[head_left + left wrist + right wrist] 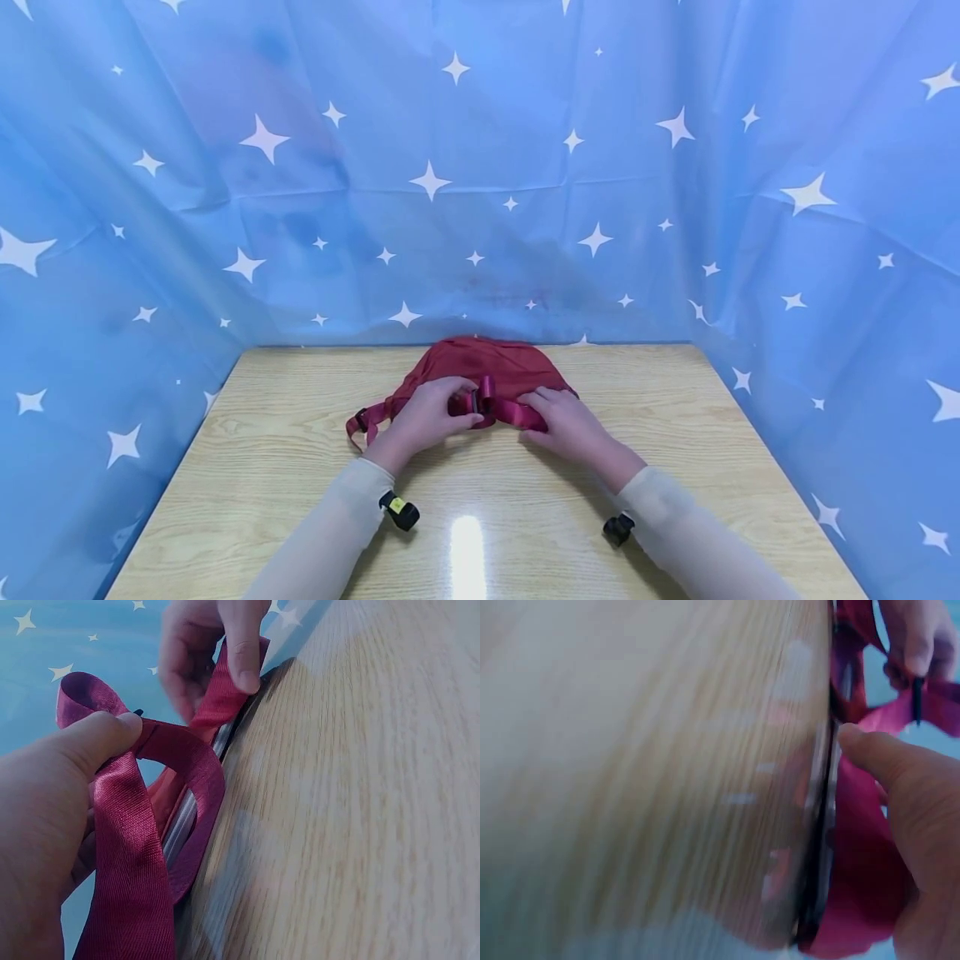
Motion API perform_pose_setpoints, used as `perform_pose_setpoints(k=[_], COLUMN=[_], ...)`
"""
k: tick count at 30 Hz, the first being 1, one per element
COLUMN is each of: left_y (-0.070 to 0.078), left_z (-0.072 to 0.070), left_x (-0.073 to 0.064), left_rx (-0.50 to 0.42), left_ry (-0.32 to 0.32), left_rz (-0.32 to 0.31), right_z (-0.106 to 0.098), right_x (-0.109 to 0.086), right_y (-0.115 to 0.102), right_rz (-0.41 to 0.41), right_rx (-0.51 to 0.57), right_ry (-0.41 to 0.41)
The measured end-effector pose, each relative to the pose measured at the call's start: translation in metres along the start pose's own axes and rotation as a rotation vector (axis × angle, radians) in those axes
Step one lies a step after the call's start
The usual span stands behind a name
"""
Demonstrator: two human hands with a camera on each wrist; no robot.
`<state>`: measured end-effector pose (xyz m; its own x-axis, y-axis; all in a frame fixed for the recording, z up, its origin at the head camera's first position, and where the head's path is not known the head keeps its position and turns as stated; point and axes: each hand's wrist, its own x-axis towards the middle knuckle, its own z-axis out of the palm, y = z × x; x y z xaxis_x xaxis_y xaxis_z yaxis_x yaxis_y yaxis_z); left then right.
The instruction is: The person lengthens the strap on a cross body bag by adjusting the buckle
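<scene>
A dark red fabric bag (487, 360) lies at the far edge of the table. My left hand (429, 417) pinches its red webbing strap between thumb and fingers, beside a small black buckle (918, 701). From there the strap (131, 847) forms loops, one of them standing up. My right hand (566, 423) grips another length of the strap (522, 414) on the right, with the thumb over the webbing. A pale zipper (180, 829) runs along the bag's near edge in the left wrist view. The fingers of my right hand are partly hidden behind the strap.
The wooden table (300, 475) reaches out to both sides and in front of the bag. A blue curtain with white stars (420, 250) hangs around its back and sides. On the left, a strap loop with a black adjuster (362, 419) sticks out from the bag.
</scene>
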<state>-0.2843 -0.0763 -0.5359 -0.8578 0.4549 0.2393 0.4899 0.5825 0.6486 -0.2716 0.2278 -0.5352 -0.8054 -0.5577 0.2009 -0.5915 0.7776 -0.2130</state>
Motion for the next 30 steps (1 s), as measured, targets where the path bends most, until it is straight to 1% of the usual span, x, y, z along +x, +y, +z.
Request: perform_pose_setpoints(k=[7, 12, 14, 19, 21, 26, 30], left_y=[0.000, -0.001, -0.002, -0.003, -0.002, 0.000, 0.001], left_z=[-0.001, -0.002, -0.002, -0.005, -0.006, -0.011, -0.014], left_x=[-0.001, -0.001, -0.001, -0.003, -0.004, -0.004, -0.004], left_rx=[-0.011, -0.005, -0.003, -0.003, -0.003, -0.007, -0.007], left_ry=[0.013, 0.022, 0.022, 0.019, 0.021, 0.026, 0.021], left_rz=[0.005, 0.012, 0.016, 0.020, 0.016, -0.010, -0.032], right_z=[0.001, 0.002, 0.003, 0.002, 0.001, -0.003, -0.005], right_x=[0.016, 0.021, 0.021, 0.018, 0.016, 0.008, 0.003], right_y=[-0.022, -0.027, -0.025, -0.017, -0.013, -0.002, 0.004], right_rz=[0.020, -0.011, -0.034, -0.077, -0.079, -0.060, -0.060], right_rx=[0.127, 0.134, 0.123, 0.136, 0.135, 0.071, 0.025], right_ry=[-0.019, -0.006, 0.013, 0.048, 0.044, 0.011, 0.011])
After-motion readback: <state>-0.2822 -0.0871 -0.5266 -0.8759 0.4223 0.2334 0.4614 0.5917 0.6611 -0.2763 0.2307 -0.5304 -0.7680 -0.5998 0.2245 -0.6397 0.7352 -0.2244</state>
